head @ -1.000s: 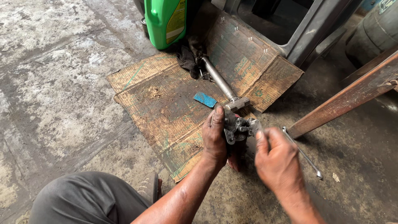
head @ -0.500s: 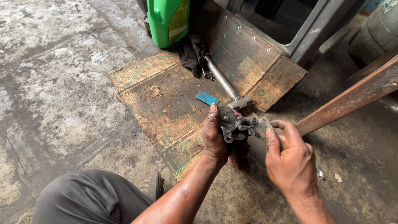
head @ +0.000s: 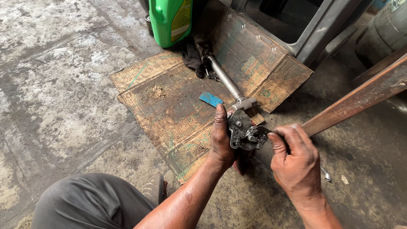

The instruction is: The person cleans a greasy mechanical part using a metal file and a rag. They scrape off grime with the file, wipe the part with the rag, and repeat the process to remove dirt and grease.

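Observation:
My left hand (head: 221, 140) grips a grimy grey metal part (head: 243, 132) with bolts and small fittings, held over the near edge of a flattened piece of cardboard (head: 169, 99). My right hand (head: 294, 159) is closed against the right side of that part, fingers curled at its edge; what they pinch is hidden. Just beyond the part a long steel hammer (head: 229, 85) lies on the cardboard. A blue scrap (head: 210, 99) lies beside it.
A green plastic jug (head: 171, 21) stands at the cardboard's far edge beside a dark rag (head: 193, 59). A rusty bar (head: 356, 101) slants in from the right. A wrench (head: 325, 174) lies on the concrete behind my right hand. My knee (head: 85, 203) is bottom left.
My right hand drew back from the part, then closed in again onto its right side. My left hand turned the part slightly and kept its hold.

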